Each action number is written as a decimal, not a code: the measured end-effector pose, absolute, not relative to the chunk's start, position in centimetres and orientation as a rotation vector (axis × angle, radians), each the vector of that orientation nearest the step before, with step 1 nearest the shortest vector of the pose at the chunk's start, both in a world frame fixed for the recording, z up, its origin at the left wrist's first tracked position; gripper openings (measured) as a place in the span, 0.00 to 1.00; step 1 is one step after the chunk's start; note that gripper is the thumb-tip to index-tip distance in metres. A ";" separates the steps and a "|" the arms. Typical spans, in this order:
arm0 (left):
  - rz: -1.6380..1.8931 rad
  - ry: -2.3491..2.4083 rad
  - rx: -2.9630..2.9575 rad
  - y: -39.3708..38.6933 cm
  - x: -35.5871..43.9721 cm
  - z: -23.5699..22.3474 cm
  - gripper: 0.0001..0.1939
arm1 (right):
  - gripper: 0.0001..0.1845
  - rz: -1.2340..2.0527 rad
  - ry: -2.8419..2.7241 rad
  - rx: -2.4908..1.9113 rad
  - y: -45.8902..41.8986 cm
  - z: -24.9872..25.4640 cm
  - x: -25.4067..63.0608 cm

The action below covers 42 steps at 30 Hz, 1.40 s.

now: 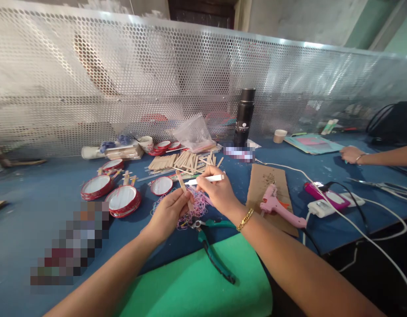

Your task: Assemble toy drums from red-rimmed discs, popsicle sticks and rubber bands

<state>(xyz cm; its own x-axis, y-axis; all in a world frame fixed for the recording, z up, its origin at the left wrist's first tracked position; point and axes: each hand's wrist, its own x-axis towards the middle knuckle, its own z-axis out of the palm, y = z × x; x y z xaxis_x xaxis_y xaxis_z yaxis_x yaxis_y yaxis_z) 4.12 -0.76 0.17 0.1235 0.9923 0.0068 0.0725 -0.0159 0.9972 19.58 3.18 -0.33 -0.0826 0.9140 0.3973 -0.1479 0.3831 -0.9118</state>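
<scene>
My left hand (168,211) is closed around a wooden craft stick (182,185) that points up and away from me. My right hand (216,191) pinches a white pen (205,179), its tip close to the stick. Both hands hover over a heap of pink and purple rubber bands (195,210) on the blue table (41,193). Green-handled pliers (211,248) lie just below my hands, partly on a green mat (203,286).
A pile of wooden sticks (183,160) and several red-rimmed round lids (122,200) lie to the left. A pink glue gun (277,207) rests on cardboard (267,180) at right, near a power strip (331,204), cables and a black flask (244,116). Another person's hand (351,154) rests far right. A perforated metal screen (124,79) backs the table.
</scene>
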 end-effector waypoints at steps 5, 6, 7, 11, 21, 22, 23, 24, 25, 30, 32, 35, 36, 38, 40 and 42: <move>1.098 1.152 1.323 -0.6 4.1 0.0 0.30 | 0.10 1.063 -1.362 -0.748 3.0 -0.4 19.5; 1.101 1.150 1.319 -0.6 4.1 0.0 0.30 | 0.10 1.062 -1.374 -0.751 3.0 -0.4 19.5; 1.104 1.152 1.314 -0.6 4.1 0.0 0.30 | 0.10 1.049 -1.382 -0.761 3.1 -0.4 19.6; 1.136 1.191 1.319 -0.5 3.7 0.1 0.26 | 0.11 0.937 -1.300 -0.806 3.8 0.0 20.6; 1.298 1.262 1.173 -0.1 3.1 0.3 0.23 | 0.07 0.671 -1.536 -1.026 6.2 -0.8 23.1; 1.279 1.252 1.144 -0.2 3.1 0.3 0.23 | 0.05 0.593 -1.635 -1.102 6.3 -1.1 23.1; 1.256 1.237 1.114 -0.3 3.2 0.3 0.23 | 0.06 0.502 -1.737 -1.175 6.3 -1.4 23.0; 1.235 1.219 1.081 -0.4 3.2 0.3 0.23 | 0.09 0.407 -1.837 -1.234 6.3 -1.7 22.8; 1.217 1.200 1.051 -0.4 3.3 0.3 0.23 | 0.12 0.323 -1.935 -1.273 6.3 -1.9 22.6; 1.195 1.150 0.945 -0.8 3.7 0.3 0.18 | 0.19 0.097 -2.260 -1.358 6.6 -2.5 21.8; 1.191 1.132 0.935 -0.9 3.8 0.4 0.17 | 0.20 0.063 -2.319 -1.381 6.8 -2.5 21.7; 1.184 1.126 0.935 -0.9 3.8 0.5 0.17 | 0.20 0.049 -2.372 -1.385 6.9 -2.4 21.7; 1.183 1.130 0.936 -1.0 3.8 0.5 0.17 | 0.21 0.050 -2.376 -1.387 6.9 -2.4 21.7; 1.183 1.133 0.936 -1.0 3.8 0.5 0.17 | 0.21 0.061 -2.369 -1.382 6.9 -2.3 21.7; 1.181 1.132 0.935 -0.9 3.8 0.5 0.17 | 0.21 0.074 -2.351 -1.371 6.8 -2.3 21.7; 1.176 1.132 0.932 -0.9 3.8 0.5 0.17 | 0.21 0.088 -2.341 -1.352 6.8 -2.4 21.7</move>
